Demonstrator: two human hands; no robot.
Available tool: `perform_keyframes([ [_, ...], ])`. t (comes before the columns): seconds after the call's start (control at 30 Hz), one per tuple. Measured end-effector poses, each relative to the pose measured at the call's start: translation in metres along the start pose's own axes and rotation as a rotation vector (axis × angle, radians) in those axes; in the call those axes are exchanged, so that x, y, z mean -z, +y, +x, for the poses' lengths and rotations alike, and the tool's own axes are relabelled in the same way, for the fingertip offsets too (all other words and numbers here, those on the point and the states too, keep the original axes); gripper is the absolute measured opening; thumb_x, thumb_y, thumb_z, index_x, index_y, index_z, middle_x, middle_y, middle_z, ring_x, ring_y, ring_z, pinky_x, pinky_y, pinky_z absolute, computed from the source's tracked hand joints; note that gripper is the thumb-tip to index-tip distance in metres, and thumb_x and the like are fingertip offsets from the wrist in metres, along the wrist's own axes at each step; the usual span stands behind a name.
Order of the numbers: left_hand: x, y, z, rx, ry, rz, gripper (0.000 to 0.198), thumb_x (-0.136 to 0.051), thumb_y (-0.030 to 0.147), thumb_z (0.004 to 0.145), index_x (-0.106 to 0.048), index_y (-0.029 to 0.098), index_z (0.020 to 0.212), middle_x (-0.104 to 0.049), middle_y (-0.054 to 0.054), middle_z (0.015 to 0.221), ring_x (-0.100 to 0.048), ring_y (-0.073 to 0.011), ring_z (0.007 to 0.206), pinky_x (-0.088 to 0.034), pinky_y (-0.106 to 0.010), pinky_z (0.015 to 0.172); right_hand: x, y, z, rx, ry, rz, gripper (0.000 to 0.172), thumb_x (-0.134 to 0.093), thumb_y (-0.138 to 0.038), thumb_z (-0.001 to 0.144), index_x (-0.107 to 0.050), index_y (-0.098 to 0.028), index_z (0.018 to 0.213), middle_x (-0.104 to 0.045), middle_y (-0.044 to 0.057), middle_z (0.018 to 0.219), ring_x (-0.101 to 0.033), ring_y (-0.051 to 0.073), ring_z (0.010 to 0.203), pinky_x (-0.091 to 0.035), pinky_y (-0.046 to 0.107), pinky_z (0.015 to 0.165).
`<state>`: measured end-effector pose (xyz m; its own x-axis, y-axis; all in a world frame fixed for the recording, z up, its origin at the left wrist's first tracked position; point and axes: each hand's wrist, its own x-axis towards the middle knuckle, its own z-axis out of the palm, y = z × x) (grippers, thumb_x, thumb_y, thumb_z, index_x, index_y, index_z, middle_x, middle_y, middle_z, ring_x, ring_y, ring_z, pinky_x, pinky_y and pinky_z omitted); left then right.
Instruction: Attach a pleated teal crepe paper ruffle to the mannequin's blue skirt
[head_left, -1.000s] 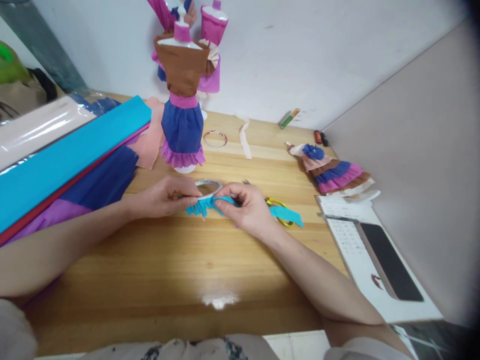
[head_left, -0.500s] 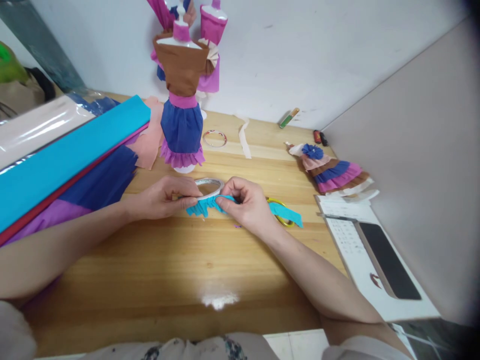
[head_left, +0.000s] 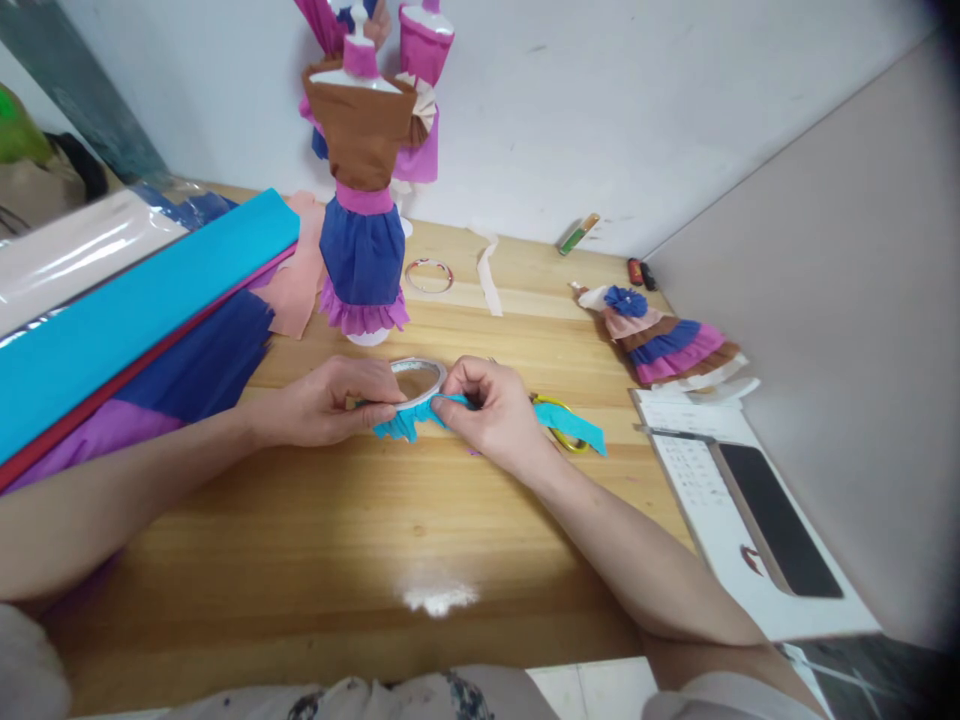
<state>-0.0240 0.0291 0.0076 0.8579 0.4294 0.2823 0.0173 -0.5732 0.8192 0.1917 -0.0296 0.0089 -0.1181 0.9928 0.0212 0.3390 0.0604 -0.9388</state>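
Finds the teal crepe-paper strip (head_left: 409, 420) at mid-counter, its gathered left part touching the near rim of the tape roll (head_left: 417, 378), its flat tail running right across the yellow-handled scissors (head_left: 559, 425).

Records the left hand (head_left: 322, 400) closed in a pinch on the gathered end, thumb and fingers together. Cannot tell whether those fingertips also bear on the roll. Records the right hand (head_left: 499, 415) likewise closed, pinching the strip just right of the roll, with the two pinches near each other.

Rates tearing as the main hazard: thin crepe, held at two close points, gives way under any pull apart or a twist. Rates loss of the pleats second: easing either pinch lets the gathers spring flat. Flags a possible snag of the tail on the scissors under a drag to the left. Flags unwanted sticking against the roll, given contact at its rim; cannot confirm exposed adhesive there.

Notes the dressed mannequin (head_left: 364, 240) upright just beyond the roll, within reach of a lifted knuckle and liable to tip. Notes the crepe-paper rolls (head_left: 135, 310) at far left and the phone (head_left: 776, 520) at near right, both well apart from the hands and of no concern.
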Motion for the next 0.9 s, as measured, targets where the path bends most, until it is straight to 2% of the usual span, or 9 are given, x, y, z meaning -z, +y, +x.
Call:
perform_keyframes([
  [0.2,-0.009,0.005,0.002,-0.114,-0.036,0.091,0.036,-0.049,0.030,0.103,-0.053,0.019,0.068,-0.053,-0.001,0.062,-0.048,-0.0154,0.064,-0.041,-0.030,0.070,-0.011,-0.001,-0.004,0.014,0.095,-0.116,0.016,-0.053,-0.021,0.061,-0.039,-0.024,0.055,-0.040,-0.007,0.050,-0.035,0.008,0.048,-0.025,0.025,0.047],
  [0.3,-0.009,0.001,0.002,-0.083,-0.026,0.065,0.036,-0.048,0.033,0.104,-0.060,0.018,0.074,-0.061,-0.003,0.068,-0.054,-0.0153,0.069,-0.043,-0.029,0.073,-0.005,-0.001,0.000,0.009,0.033,-0.046,0.017,-0.056,-0.023,0.062,-0.041,-0.023,0.056,-0.043,-0.006,0.052,-0.036,0.008,0.049,-0.027,0.024,0.048],
  [0.43,-0.004,-0.003,-0.001,0.031,-0.004,-0.065,0.038,-0.048,0.043,0.104,-0.074,0.017,0.091,-0.071,-0.006,0.081,-0.063,-0.0166,0.078,-0.048,-0.027,0.076,0.013,-0.006,0.004,-0.031,-0.105,0.107,0.024,-0.064,-0.037,0.072,-0.050,-0.021,0.062,-0.045,-0.006,0.052,-0.035,0.008,0.047,-0.028,0.023,0.046],
  [0.57,0.000,-0.002,-0.002,0.129,0.006,-0.139,0.041,-0.055,0.049,0.099,-0.078,0.016,0.089,-0.072,-0.008,0.081,-0.065,-0.0190,0.079,-0.051,-0.027,0.074,0.024,-0.013,0.002,0.013,-0.069,0.114,0.023,-0.069,-0.037,0.076,-0.054,-0.019,0.070,-0.046,-0.007,0.054,-0.037,0.007,0.050,-0.029,0.022,0.048],
  [0.73,0.002,0.001,-0.001,0.208,0.033,-0.216,0.039,-0.061,0.052,0.093,-0.079,0.018,0.084,-0.073,-0.008,0.081,-0.066,-0.0200,0.077,-0.051,-0.027,0.072,0.029,-0.014,0.001,-0.115,-0.227,0.100,0.026,-0.074,-0.037,0.074,-0.065,-0.017,0.088,-0.058,-0.004,0.060,-0.047,0.009,0.052,-0.036,0.022,0.050],
  [0.83,0.003,0.001,0.000,0.214,0.019,-0.220,0.040,-0.060,0.052,0.093,-0.078,0.018,0.082,-0.073,-0.008,0.079,-0.066,-0.0210,0.077,-0.051,-0.028,0.072,0.028,-0.010,0.002,-0.177,-0.260,0.139,0.030,-0.076,-0.037,0.072,-0.067,-0.017,0.091,-0.063,-0.002,0.064,-0.053,0.010,0.055,-0.043,0.024,0.053],
  [0.9,0.004,0.001,0.001,0.221,0.004,-0.232,0.039,-0.062,0.051,0.092,-0.078,0.017,0.083,-0.074,-0.009,0.081,-0.066,-0.0216,0.079,-0.052,-0.028,0.073,0.026,-0.007,0.003,-0.185,-0.274,0.151,0.028,-0.076,-0.036,0.071,-0.068,-0.016,0.088,-0.062,-0.003,0.063,-0.052,0.009,0.053,-0.042,0.023,0.052],
])
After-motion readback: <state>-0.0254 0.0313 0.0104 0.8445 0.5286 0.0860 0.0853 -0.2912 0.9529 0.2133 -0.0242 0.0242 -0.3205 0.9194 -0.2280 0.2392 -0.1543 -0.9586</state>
